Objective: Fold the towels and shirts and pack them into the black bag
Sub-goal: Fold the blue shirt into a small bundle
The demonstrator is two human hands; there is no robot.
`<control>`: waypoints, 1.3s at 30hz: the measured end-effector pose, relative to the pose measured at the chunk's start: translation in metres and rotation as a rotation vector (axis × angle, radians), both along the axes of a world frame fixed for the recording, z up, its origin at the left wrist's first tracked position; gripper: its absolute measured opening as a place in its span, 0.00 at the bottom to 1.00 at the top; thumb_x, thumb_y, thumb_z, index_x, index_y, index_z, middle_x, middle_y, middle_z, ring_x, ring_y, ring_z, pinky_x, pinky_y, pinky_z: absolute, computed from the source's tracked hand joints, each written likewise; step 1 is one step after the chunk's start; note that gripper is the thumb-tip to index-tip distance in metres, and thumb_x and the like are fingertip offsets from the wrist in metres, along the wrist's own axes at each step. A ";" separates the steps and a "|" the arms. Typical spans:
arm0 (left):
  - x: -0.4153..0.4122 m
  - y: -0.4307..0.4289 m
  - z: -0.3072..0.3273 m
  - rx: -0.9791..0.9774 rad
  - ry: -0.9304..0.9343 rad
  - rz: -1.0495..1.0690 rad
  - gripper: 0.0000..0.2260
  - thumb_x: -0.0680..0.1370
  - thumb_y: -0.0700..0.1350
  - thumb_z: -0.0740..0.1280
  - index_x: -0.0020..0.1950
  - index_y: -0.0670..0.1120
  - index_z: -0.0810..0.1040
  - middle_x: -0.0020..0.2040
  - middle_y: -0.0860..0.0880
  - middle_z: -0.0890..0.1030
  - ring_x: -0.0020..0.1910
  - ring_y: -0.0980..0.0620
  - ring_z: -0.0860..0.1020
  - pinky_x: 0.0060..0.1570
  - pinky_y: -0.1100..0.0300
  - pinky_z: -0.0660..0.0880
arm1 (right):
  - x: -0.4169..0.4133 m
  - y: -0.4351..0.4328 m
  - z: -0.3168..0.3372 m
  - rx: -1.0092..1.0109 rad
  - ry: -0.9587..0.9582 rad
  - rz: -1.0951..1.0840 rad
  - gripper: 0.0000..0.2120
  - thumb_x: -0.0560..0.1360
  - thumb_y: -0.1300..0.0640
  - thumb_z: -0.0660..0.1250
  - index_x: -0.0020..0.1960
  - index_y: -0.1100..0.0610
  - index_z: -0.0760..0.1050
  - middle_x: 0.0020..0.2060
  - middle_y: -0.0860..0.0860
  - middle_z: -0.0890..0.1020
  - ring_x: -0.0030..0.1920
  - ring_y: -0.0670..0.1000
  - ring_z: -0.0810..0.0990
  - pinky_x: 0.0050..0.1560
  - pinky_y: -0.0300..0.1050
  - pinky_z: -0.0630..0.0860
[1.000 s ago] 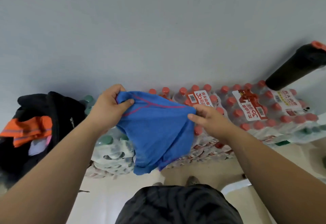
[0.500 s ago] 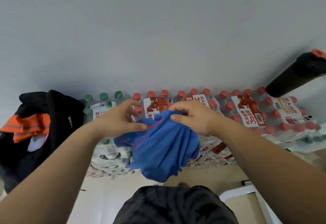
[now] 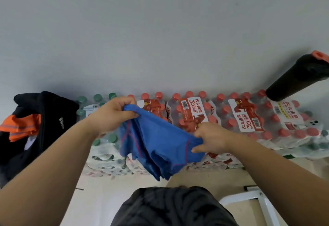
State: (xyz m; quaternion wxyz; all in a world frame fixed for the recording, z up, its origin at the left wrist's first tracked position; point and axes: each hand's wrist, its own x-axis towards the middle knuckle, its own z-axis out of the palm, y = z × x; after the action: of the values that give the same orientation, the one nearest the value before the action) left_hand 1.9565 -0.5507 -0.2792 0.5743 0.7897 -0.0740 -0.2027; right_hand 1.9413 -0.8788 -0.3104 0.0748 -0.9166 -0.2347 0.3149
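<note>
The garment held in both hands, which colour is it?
The garment is blue with pink seam lines; the head view shows it best.

Soft, even, diffuse light; no glare. Faint shadows on plain grey-white wall [image 3: 160, 29]. Wide-angle bending at edges; slight overall softness, forearms blurred near bottom corners.

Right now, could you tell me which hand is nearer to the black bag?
Left. The left hand grips the blue garment just right of the black bag; the right hand pinches its other end farther off, over the red-capped bottle packs.
</note>
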 end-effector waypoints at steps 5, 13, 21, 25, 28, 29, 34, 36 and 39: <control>-0.004 0.009 -0.001 0.206 -0.004 -0.034 0.24 0.64 0.58 0.78 0.37 0.39 0.72 0.33 0.42 0.71 0.33 0.52 0.71 0.35 0.59 0.67 | 0.005 -0.036 0.004 0.140 -0.300 -0.119 0.18 0.74 0.35 0.67 0.42 0.50 0.81 0.45 0.44 0.72 0.49 0.47 0.70 0.51 0.48 0.70; -0.014 0.001 -0.011 0.447 -0.195 0.049 0.13 0.77 0.39 0.72 0.39 0.54 0.72 0.33 0.59 0.76 0.31 0.60 0.73 0.34 0.63 0.69 | 0.021 -0.059 0.014 0.363 -0.176 -0.262 0.07 0.77 0.58 0.70 0.51 0.47 0.76 0.48 0.43 0.79 0.51 0.48 0.79 0.47 0.41 0.73; -0.025 0.000 -0.018 0.819 -0.129 -0.004 0.10 0.76 0.55 0.72 0.46 0.48 0.79 0.35 0.50 0.77 0.34 0.51 0.75 0.38 0.56 0.72 | 0.038 -0.076 -0.003 0.258 -0.056 -0.357 0.09 0.82 0.58 0.62 0.57 0.48 0.78 0.50 0.46 0.83 0.49 0.49 0.81 0.43 0.43 0.75; -0.033 0.005 -0.027 0.902 -0.004 0.003 0.24 0.75 0.59 0.71 0.31 0.42 0.71 0.27 0.48 0.68 0.27 0.51 0.66 0.31 0.56 0.62 | 0.041 -0.085 -0.005 0.254 -0.040 -0.381 0.13 0.83 0.54 0.62 0.41 0.50 0.78 0.39 0.50 0.81 0.41 0.53 0.79 0.38 0.47 0.71; -0.040 0.001 -0.030 0.685 0.076 0.204 0.23 0.77 0.57 0.71 0.34 0.39 0.75 0.28 0.47 0.73 0.29 0.51 0.70 0.34 0.56 0.67 | 0.042 -0.089 -0.009 0.427 0.071 -0.508 0.12 0.84 0.55 0.61 0.44 0.53 0.79 0.41 0.49 0.82 0.42 0.49 0.80 0.39 0.45 0.72; -0.043 0.000 -0.031 0.593 0.093 0.280 0.21 0.78 0.55 0.70 0.37 0.38 0.77 0.30 0.46 0.76 0.31 0.51 0.72 0.37 0.56 0.69 | 0.043 -0.090 -0.011 0.506 0.133 -0.575 0.12 0.84 0.55 0.61 0.46 0.53 0.80 0.43 0.49 0.84 0.45 0.49 0.82 0.42 0.45 0.74; -0.050 -0.009 -0.044 0.507 0.011 0.441 0.15 0.80 0.54 0.67 0.44 0.43 0.81 0.39 0.42 0.83 0.38 0.46 0.80 0.44 0.48 0.78 | 0.055 -0.088 -0.027 0.730 0.227 -0.739 0.11 0.85 0.57 0.59 0.52 0.54 0.80 0.49 0.54 0.86 0.48 0.51 0.85 0.48 0.48 0.80; -0.048 -0.013 -0.049 0.622 -0.038 0.444 0.15 0.80 0.55 0.66 0.41 0.46 0.80 0.38 0.44 0.82 0.39 0.43 0.79 0.42 0.49 0.76 | 0.058 -0.084 -0.028 0.661 0.136 -0.666 0.12 0.85 0.56 0.58 0.48 0.52 0.78 0.45 0.50 0.84 0.43 0.47 0.83 0.38 0.38 0.76; -0.041 -0.011 -0.053 0.786 -0.098 0.381 0.17 0.80 0.59 0.64 0.38 0.48 0.75 0.35 0.47 0.78 0.37 0.44 0.76 0.38 0.51 0.72 | 0.062 -0.082 -0.032 0.541 0.093 -0.582 0.11 0.85 0.53 0.57 0.50 0.50 0.77 0.48 0.46 0.82 0.47 0.47 0.81 0.40 0.40 0.74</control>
State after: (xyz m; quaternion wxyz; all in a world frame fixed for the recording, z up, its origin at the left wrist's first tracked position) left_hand 1.9151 -0.5620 -0.3325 0.2529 0.9565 0.1283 -0.0682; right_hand 2.0032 -0.9607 -0.3424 0.4102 -0.8768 -0.0361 0.2484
